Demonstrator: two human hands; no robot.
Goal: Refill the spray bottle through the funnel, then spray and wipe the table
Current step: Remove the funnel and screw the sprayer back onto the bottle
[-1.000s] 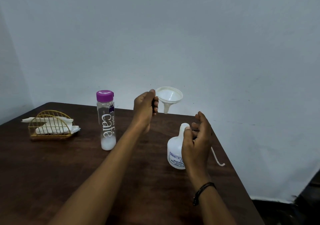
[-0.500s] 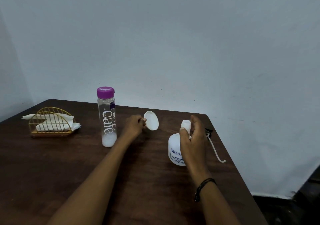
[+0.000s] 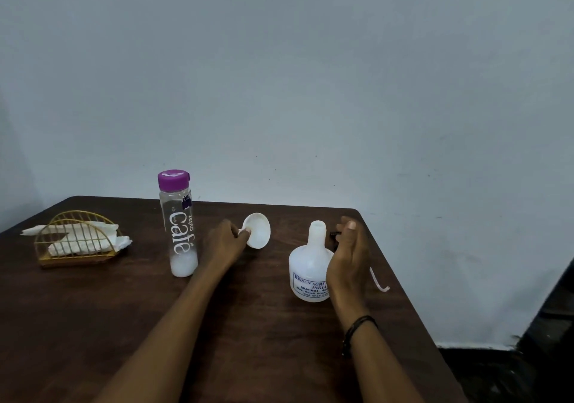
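Currently the left hand (image 3: 228, 241) pinches the funnel (image 3: 257, 230), tipped sideways at the open spray bottle's (image 3: 310, 266) 9 o'clock; the right hand (image 3: 349, 260), fingers loosely straight, holds nothing beside the bottle. Best practice, as a judgement: the right hand steadies the bottle while the funnel is turned spout-down into the neck.

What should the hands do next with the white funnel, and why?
Probably lift the funnel, pinched by the left hand, and stand it in the spray bottle's open neck. The purple-capped bottle is still capped, so nothing can be poured yet.
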